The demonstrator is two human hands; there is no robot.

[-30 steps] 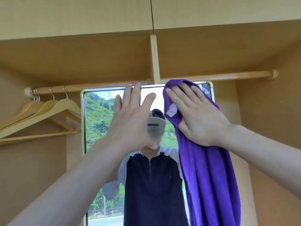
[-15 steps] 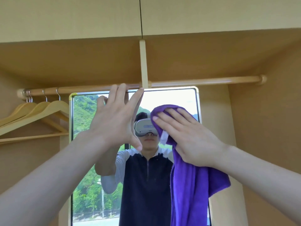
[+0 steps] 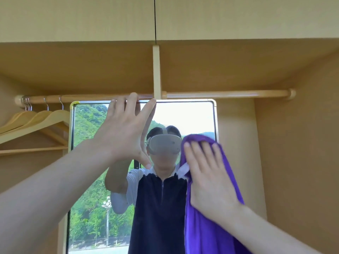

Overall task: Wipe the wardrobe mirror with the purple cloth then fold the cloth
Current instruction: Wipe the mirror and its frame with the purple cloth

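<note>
The tall wardrobe mirror [image 3: 192,118] with a metal frame stands at the back of the wardrobe, reflecting a person and green hills. My right hand [image 3: 209,178] lies flat with straight fingers on the purple cloth [image 3: 207,231], pressing it against the glass at the mirror's right side, about a third of the way down. The cloth hangs below the hand to the bottom of the view. My left hand [image 3: 124,132] is spread flat against the upper middle of the mirror, fingertips reaching its top edge.
A wooden rail [image 3: 229,94] runs across just above the mirror, with a vertical post [image 3: 157,74] at its middle. Several wooden hangers [image 3: 36,121] hang at the left end. Wardrobe walls close in on both sides.
My right hand has wiped the cloth down from the mirror's top right corner and now sits lower on the right side. My left hand stays pressed on the glass.
</note>
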